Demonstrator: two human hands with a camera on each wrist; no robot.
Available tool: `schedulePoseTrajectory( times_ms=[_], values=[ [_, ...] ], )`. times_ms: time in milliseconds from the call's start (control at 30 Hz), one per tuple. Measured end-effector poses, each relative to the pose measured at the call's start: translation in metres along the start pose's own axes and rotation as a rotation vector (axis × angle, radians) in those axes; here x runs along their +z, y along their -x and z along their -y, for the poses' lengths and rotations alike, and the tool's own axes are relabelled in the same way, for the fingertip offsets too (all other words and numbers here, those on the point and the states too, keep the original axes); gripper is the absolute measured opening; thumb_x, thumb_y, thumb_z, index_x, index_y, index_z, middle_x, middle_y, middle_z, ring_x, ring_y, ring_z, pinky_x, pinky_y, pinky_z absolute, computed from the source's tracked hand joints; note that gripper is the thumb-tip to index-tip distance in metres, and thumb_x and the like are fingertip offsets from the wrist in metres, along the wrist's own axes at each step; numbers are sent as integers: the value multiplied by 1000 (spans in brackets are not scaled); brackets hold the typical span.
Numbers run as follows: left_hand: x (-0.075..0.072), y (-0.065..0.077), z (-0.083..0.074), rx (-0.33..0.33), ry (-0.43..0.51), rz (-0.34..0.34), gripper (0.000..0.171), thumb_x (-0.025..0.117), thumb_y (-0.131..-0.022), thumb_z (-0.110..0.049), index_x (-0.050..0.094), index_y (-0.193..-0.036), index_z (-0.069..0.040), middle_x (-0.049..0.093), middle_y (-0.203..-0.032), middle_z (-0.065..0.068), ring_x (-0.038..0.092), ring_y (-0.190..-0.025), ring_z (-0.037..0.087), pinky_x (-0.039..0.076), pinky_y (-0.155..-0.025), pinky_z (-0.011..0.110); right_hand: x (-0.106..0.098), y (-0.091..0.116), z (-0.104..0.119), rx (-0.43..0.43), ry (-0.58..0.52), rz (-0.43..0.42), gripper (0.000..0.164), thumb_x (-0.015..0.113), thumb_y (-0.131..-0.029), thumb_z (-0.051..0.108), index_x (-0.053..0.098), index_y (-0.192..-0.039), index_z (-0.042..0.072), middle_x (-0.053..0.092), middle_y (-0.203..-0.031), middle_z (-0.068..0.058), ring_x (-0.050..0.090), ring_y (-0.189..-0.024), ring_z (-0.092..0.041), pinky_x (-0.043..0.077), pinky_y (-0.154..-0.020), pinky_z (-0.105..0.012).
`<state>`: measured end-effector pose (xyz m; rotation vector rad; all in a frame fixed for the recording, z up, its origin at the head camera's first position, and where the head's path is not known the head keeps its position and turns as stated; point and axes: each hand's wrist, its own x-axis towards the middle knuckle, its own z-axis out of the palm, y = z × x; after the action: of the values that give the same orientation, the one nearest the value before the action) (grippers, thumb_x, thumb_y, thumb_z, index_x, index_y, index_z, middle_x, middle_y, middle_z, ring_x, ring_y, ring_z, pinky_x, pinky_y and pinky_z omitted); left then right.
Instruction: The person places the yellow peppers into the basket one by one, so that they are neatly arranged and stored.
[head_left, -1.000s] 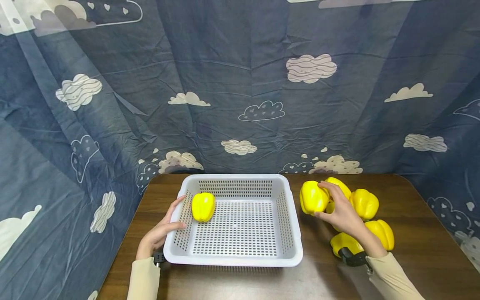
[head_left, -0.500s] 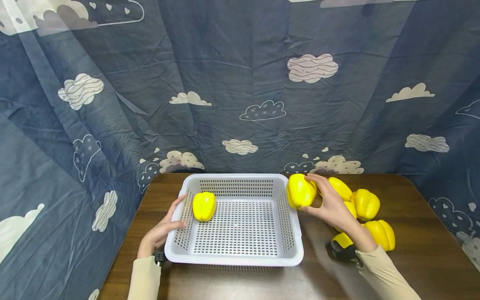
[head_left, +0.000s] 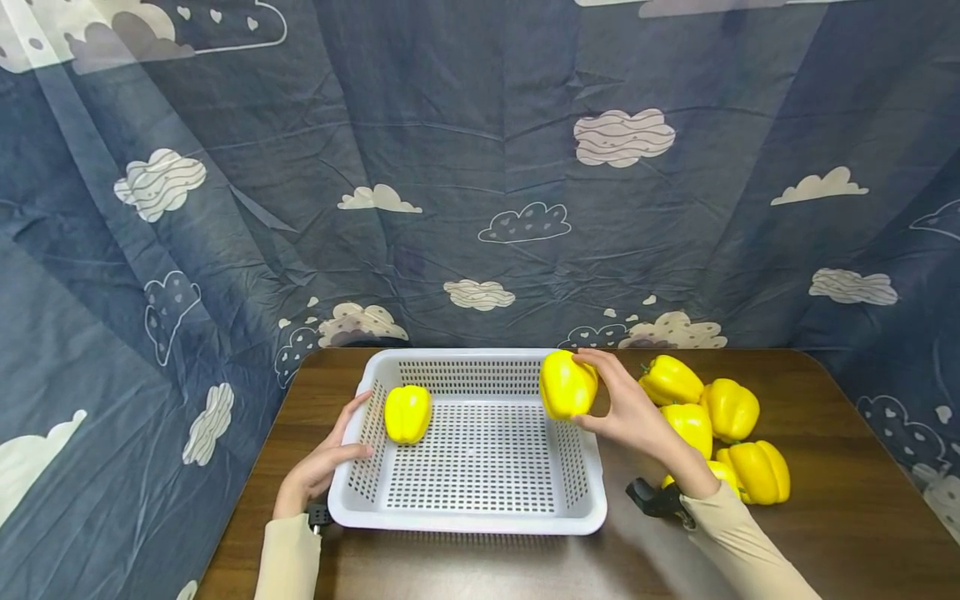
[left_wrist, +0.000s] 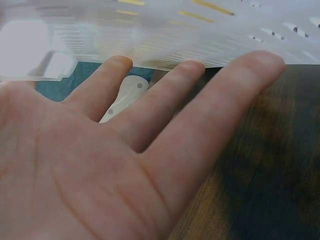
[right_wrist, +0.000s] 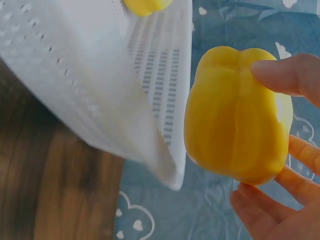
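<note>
My right hand [head_left: 626,410] holds a yellow bell pepper [head_left: 566,386] between thumb and fingers, over the right side of a white perforated plastic basket [head_left: 465,522]. In the right wrist view the thumb lies against one side of this pepper [right_wrist: 235,120], with the fingers at its far side and lower end. My left hand [head_left: 318,467] holds the basket's left rim, its thumb lapping over the edge. Nearly straight fingers [left_wrist: 185,125] reach along the basket's outer wall [left_wrist: 165,30] in the left wrist view. Inside the basket, at the left, lies another yellow bell pepper [head_left: 407,414].
Several more yellow bell peppers [head_left: 731,410] lie grouped on the brown wooden table [head_left: 847,508] right of the basket, partly behind the right forearm. A dark blue curtain [head_left: 517,167] with cloud prints hangs behind the table.
My right hand has carried the pepper leftward from beside the pile, across the basket's right rim and over its inside. My left hand and the basket stay put.
</note>
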<state>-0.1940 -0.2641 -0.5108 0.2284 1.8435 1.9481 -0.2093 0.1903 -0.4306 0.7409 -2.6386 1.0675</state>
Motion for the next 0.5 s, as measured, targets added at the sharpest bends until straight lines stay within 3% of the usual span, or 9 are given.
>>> schedulePoseTrajectory(
  times_ms=[500],
  values=[
    [0,-1,0,-4,6,-12,88,53,-86,0,4,-150,-35,0,-155,17,31,-124,49,44,-84,55,34,-27,34,-73,-68,78,81,83,-64,12,45,-135,4,40,-142,-15,40,-127,-32,37,-100,-51]
  ],
)
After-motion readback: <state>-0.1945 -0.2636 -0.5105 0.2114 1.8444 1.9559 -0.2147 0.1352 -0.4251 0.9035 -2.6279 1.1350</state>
